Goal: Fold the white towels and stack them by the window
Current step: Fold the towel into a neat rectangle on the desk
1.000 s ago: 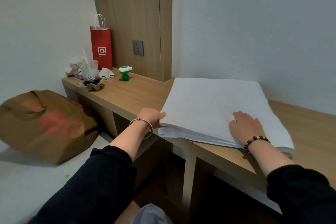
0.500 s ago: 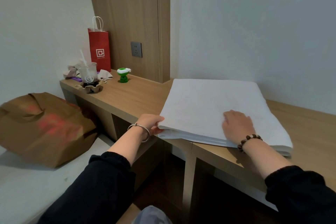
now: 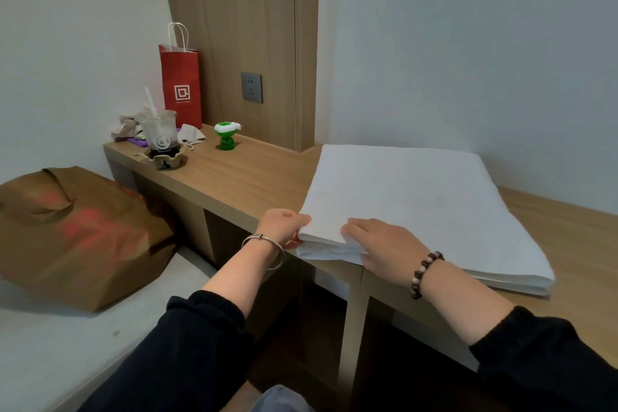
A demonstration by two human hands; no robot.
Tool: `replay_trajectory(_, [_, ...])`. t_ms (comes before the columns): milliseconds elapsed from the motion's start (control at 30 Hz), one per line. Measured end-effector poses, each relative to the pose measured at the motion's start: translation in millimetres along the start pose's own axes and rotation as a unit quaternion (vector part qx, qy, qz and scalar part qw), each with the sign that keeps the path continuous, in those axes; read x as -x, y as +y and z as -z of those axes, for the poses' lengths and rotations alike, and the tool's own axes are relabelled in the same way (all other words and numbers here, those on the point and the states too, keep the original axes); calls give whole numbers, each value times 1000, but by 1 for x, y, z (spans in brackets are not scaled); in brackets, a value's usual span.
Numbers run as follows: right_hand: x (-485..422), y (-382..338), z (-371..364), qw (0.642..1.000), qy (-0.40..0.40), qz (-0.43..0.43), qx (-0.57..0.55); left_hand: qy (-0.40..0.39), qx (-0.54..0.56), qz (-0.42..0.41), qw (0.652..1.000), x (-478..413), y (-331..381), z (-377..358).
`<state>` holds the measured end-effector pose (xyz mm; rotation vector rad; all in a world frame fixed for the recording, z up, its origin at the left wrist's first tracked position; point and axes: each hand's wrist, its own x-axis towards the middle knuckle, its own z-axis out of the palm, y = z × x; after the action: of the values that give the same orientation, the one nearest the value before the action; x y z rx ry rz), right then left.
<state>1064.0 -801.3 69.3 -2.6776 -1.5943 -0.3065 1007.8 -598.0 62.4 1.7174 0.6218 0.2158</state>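
A folded stack of white towels [image 3: 414, 201] lies flat on the wooden counter [image 3: 240, 177], its near left corner hanging slightly over the edge. My left hand [image 3: 282, 226] pinches that near left corner, thumb on top and fingers underneath. My right hand [image 3: 381, 244] rests on the stack's front edge just to the right, fingers on top and thumb down along the layered side. Both sleeves are black; a metal bangle is on the left wrist and a bead bracelet on the right.
At the counter's far left stand a red paper bag [image 3: 180, 84], a plastic cup with a straw [image 3: 160, 135], crumpled items and a small green figure [image 3: 226, 135]. A wall socket [image 3: 251, 88] is on the wood panel. A brown paper bag [image 3: 77, 234] lies on the white surface at left.
My right hand has slid left along the towel's front edge toward the left corner. My left hand has kept its hold on that corner.
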Motion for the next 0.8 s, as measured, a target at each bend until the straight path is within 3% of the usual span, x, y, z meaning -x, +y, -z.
replay_trajectory(167, [2, 2, 5, 998, 17, 7, 53, 9, 19, -2, 1000, 2, -3, -1])
replay_trajectory(367, [10, 11, 0, 992, 68, 51, 98, 42, -39, -3, 998, -2, -8, -5])
replay_trajectory(500, [18, 13, -6, 996, 54, 23, 71, 44, -62, 10, 997, -4, -6, -7])
replay_trajectory(567, [25, 20, 0, 1000, 3, -12, 10, 29, -155, -7, 988, -3, 0, -3])
replay_trajectory(633, [29, 25, 12, 993, -21, -48, -106, 31, -337, -50, 940, 1, 9, -2])
replay_trajectory(700, [30, 35, 23, 976, 7, -99, -192, 87, -501, -114, 854, 9, 21, -8])
replay_trajectory(767, [26, 57, 26, 968, 58, -181, -162, 143, -578, -210, 776, 10, 32, -24])
replay_trajectory(800, [27, 71, 26, 965, 70, -228, -112, 137, -586, -257, 756, 9, 36, -36])
